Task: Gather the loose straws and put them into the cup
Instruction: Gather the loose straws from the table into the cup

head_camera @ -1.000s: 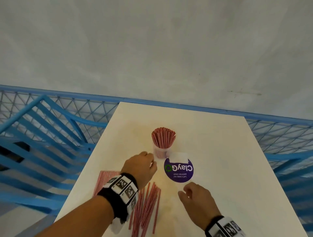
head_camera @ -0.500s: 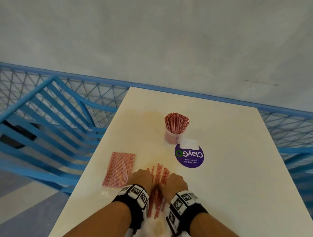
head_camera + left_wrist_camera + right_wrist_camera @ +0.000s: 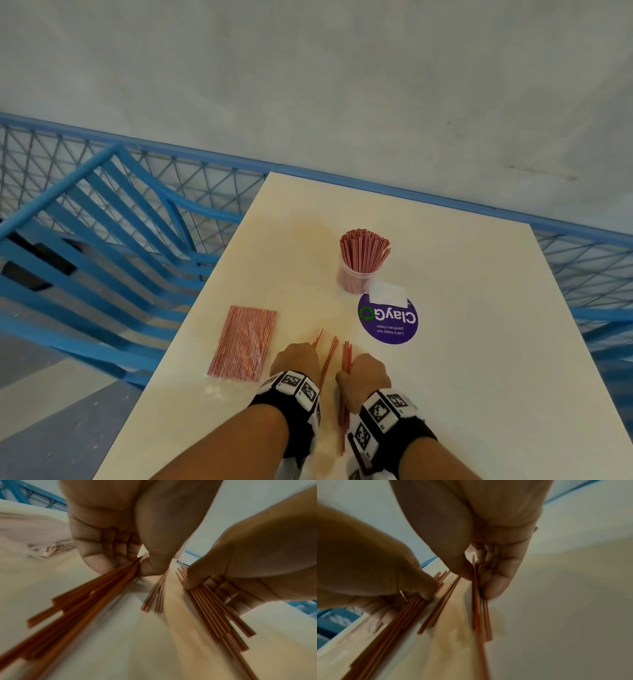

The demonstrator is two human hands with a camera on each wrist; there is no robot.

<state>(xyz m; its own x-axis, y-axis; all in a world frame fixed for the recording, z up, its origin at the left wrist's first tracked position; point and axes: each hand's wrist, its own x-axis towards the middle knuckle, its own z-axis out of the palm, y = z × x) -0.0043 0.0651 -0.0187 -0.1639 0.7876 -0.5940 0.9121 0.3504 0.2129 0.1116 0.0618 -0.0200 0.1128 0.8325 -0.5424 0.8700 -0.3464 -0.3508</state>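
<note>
A clear cup [image 3: 356, 279] packed with upright red-and-white straws [image 3: 364, 248] stands mid-table. Loose straws [image 3: 329, 356] lie near the front edge between my two hands. My left hand [image 3: 296, 358] pinches one bundle of them between thumb and curled fingers [image 3: 135, 566]. My right hand [image 3: 364, 371] grips a second bundle [image 3: 476, 601] the same way [image 3: 476, 577]. A few straws [image 3: 157, 595] lie free on the table between the two bundles. Both bundles still rest low on the tabletop.
A sealed packet of straws [image 3: 245, 342] lies left of my left hand. A round purple sticker [image 3: 388, 318] with a white tab sits just in front of the cup. The cream table [image 3: 479, 342] is ringed by blue railings [image 3: 120, 240] and mesh.
A second ago my left hand was by the cup and my right by the sticker. Both came back to the loose pile and now each grips a separate bundle, slightly apart.
</note>
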